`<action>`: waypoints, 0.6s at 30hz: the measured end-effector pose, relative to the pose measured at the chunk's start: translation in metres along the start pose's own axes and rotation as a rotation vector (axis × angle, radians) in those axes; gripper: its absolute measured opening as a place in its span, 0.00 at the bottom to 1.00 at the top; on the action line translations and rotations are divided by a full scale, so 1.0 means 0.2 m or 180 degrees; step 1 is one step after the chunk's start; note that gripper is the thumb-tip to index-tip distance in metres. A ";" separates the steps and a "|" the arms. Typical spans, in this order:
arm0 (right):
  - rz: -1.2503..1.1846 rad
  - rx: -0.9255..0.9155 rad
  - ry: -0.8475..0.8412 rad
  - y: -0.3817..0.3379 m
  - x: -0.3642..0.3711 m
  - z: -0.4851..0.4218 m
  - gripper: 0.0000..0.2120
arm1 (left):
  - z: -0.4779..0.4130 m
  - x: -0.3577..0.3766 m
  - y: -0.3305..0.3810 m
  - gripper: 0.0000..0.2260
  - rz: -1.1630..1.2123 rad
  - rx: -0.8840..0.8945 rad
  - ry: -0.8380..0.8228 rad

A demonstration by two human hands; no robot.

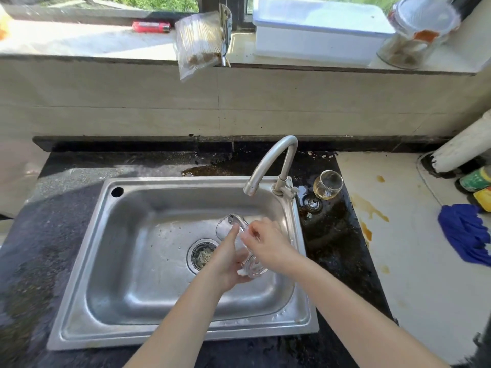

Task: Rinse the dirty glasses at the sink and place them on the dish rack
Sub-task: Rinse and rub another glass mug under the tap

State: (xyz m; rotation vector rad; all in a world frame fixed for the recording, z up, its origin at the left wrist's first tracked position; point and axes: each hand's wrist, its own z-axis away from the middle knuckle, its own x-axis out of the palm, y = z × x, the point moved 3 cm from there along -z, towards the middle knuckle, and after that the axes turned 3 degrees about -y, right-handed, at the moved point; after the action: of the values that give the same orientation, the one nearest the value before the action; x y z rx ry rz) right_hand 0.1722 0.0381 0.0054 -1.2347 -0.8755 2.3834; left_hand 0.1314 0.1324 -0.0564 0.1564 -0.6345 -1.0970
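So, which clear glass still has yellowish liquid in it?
The small round clear glass on the dark counter beside the metal faucet; the other glass is held in both hands over the steel sink.

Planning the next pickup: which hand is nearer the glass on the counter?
Right. The right hand works over the sink, nearest the counter glass; the left hand is farther left.

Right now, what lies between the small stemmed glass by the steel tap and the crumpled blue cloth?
In the head view, bare pale countertop with brown stains separates stemmed glass from blue cloth.
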 end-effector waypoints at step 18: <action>0.2821 -0.1519 0.0122 -0.05 -0.36 0.27 0.11 | 0.15 -0.08 0.07 0.27 0.0116 0.0009 -0.0473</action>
State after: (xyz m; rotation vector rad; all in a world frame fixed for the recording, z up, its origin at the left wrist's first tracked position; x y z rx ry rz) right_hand 0.1699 -0.0128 0.0811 -2.2169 -1.0794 2.8496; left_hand 0.1202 0.1584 -0.0323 0.0658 -0.7692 -1.0792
